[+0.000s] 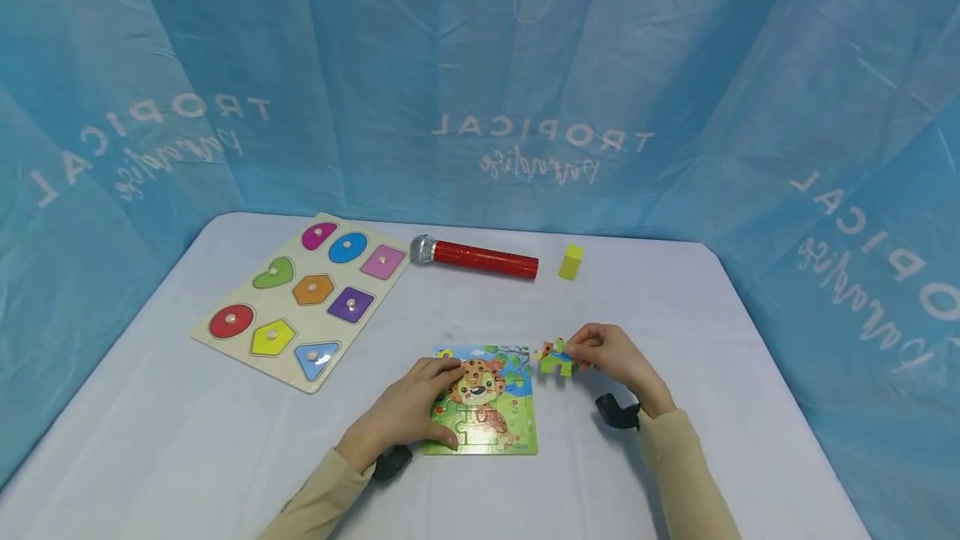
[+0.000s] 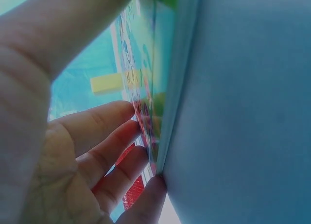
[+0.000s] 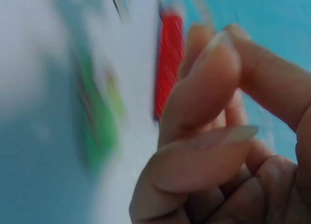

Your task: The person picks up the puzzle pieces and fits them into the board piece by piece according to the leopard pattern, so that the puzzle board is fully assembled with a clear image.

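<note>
A jigsaw puzzle [image 1: 495, 436] with a leopard cub picture lies flat on the white table, near its front middle. My left hand [image 1: 411, 407] rests on the puzzle's left side, fingertips on the upper part and thumb near the lower edge. In the left wrist view, the fairly straight fingers [image 2: 109, 129] touch the puzzle's surface and edge [image 2: 170, 107]. Just right of the puzzle, my right hand [image 1: 611, 355] pinches a colourful jigsaw piece [image 1: 557, 361] between thumb and fingers. The right wrist view shows the bent fingers [image 3: 204, 88], but I cannot make out the piece there.
A wooden shape board [image 1: 296, 315] with knobbed pieces lies at the left. Behind the puzzle are a red toy microphone [image 1: 480, 258] and a yellow block [image 1: 571, 262]. A blue printed curtain [image 1: 480, 65] surrounds the table's back and sides.
</note>
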The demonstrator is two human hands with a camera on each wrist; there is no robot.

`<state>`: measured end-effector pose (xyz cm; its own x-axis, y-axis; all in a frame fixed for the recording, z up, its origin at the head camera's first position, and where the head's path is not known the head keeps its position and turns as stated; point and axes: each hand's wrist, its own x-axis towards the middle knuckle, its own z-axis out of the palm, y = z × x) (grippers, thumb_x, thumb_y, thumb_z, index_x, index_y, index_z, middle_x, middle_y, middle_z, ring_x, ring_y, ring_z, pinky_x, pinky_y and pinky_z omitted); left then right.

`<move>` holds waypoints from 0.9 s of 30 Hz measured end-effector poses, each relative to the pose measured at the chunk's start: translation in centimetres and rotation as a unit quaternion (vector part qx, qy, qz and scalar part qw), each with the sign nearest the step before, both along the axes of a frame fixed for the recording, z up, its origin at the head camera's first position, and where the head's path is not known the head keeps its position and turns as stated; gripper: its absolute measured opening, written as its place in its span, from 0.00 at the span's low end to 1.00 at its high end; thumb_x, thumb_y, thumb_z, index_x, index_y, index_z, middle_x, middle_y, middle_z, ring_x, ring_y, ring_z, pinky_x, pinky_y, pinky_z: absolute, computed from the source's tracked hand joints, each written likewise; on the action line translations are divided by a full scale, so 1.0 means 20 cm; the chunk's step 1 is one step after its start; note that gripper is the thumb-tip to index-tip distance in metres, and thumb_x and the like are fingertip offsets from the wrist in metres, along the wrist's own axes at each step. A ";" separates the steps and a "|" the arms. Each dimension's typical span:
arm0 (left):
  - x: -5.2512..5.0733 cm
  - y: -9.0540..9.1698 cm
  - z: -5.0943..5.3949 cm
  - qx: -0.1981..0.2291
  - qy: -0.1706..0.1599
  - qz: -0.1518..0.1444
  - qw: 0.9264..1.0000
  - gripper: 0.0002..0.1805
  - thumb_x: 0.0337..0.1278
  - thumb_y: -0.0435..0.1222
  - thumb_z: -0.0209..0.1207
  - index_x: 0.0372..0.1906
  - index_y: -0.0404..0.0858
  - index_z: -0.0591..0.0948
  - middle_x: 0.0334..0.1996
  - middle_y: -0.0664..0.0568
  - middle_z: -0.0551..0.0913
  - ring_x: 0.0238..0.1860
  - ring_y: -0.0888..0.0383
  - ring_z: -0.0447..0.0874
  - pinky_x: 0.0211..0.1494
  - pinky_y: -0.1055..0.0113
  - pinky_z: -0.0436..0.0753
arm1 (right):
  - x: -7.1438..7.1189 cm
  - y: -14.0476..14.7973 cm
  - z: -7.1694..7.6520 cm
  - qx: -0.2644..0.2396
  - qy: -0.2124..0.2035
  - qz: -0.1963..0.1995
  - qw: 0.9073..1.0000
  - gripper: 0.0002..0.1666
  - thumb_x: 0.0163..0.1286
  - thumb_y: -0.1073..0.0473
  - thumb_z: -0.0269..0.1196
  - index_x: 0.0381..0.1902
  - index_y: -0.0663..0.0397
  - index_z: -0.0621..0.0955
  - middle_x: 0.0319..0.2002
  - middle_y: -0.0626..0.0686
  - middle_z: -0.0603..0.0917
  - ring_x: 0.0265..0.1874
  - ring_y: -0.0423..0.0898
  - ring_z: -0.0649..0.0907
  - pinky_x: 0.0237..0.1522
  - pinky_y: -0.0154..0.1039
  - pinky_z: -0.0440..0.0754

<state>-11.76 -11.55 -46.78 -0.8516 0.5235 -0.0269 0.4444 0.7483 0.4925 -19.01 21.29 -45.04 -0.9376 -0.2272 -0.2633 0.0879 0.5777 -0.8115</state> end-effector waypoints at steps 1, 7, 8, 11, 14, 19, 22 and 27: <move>0.00 0.00 0.00 0.000 0.001 -0.001 1.000 0.54 0.32 0.54 0.76 0.69 0.35 0.69 0.69 0.46 0.68 0.69 0.46 0.64 0.63 0.49 0.76 | 0.01 -0.04 -0.02 -0.009 -0.006 0.019 1.000 0.10 0.66 0.57 0.64 0.36 0.59 0.81 0.23 0.49 0.83 0.23 0.46 0.79 0.27 0.36 0.74; 0.00 0.01 0.00 0.003 0.001 -0.001 1.000 0.54 0.32 0.54 0.76 0.69 0.35 0.69 0.69 0.46 0.68 0.69 0.46 0.64 0.64 0.49 0.76 | 0.06 -0.21 -0.08 -0.024 0.010 0.104 0.994 0.08 0.64 0.60 0.66 0.31 0.61 0.81 0.23 0.52 0.83 0.19 0.41 0.78 0.24 0.35 0.77; 0.00 0.01 0.00 0.004 0.000 -0.001 1.000 0.54 0.32 0.54 0.76 0.69 0.35 0.69 0.69 0.45 0.68 0.69 0.46 0.64 0.64 0.49 0.76 | 0.07 -0.23 -0.09 -0.020 0.013 0.107 0.994 0.08 0.63 0.60 0.66 0.30 0.61 0.81 0.22 0.51 0.83 0.19 0.41 0.77 0.23 0.34 0.76; 0.00 0.01 0.00 0.002 0.001 -0.003 1.000 0.54 0.32 0.54 0.76 0.69 0.34 0.68 0.69 0.45 0.68 0.69 0.46 0.64 0.64 0.49 0.76 | 0.08 -0.28 -0.10 0.006 0.025 0.106 0.994 0.09 0.62 0.59 0.68 0.28 0.58 0.80 0.20 0.47 0.79 0.19 0.40 0.74 0.22 0.31 0.72; 0.00 0.01 0.00 -0.002 -0.001 -0.002 1.000 0.54 0.32 0.54 0.76 0.69 0.34 0.68 0.69 0.45 0.68 0.69 0.46 0.64 0.64 0.49 0.76 | 0.09 -0.31 -0.11 0.028 0.036 0.099 0.994 0.10 0.60 0.57 0.69 0.27 0.56 0.79 0.20 0.46 0.77 0.20 0.40 0.72 0.22 0.30 0.68; 0.00 0.01 0.00 -0.004 -0.002 -0.002 1.000 0.54 0.33 0.54 0.75 0.69 0.35 0.68 0.69 0.45 0.67 0.69 0.46 0.64 0.64 0.49 0.76 | 0.10 -0.34 -0.12 0.055 0.050 0.092 0.993 0.10 0.59 0.58 0.70 0.27 0.54 0.79 0.22 0.47 0.76 0.21 0.41 0.71 0.23 0.30 0.66; 0.00 0.01 0.00 -0.003 -0.004 -0.002 1.000 0.54 0.33 0.55 0.75 0.69 0.35 0.68 0.69 0.45 0.67 0.69 0.46 0.64 0.64 0.49 0.76 | 0.11 -0.35 -0.12 0.068 0.052 0.091 0.992 0.09 0.59 0.59 0.69 0.28 0.53 0.79 0.22 0.47 0.75 0.21 0.40 0.71 0.24 0.30 0.67; 0.00 0.01 0.00 -0.002 -0.003 -0.003 1.000 0.54 0.33 0.55 0.75 0.69 0.35 0.68 0.69 0.45 0.67 0.69 0.46 0.64 0.63 0.48 0.76 | 0.12 -0.35 -0.12 0.081 0.066 0.091 0.990 0.11 0.58 0.55 0.71 0.28 0.50 0.78 0.21 0.46 0.73 0.19 0.41 0.69 0.22 0.31 0.64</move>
<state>-11.84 -11.37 -46.86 -0.8481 0.5287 -0.0338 0.4463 0.7474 0.4920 -16.55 14.20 -47.35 -0.9140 -0.3595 -0.1881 -0.1294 0.6977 -0.7046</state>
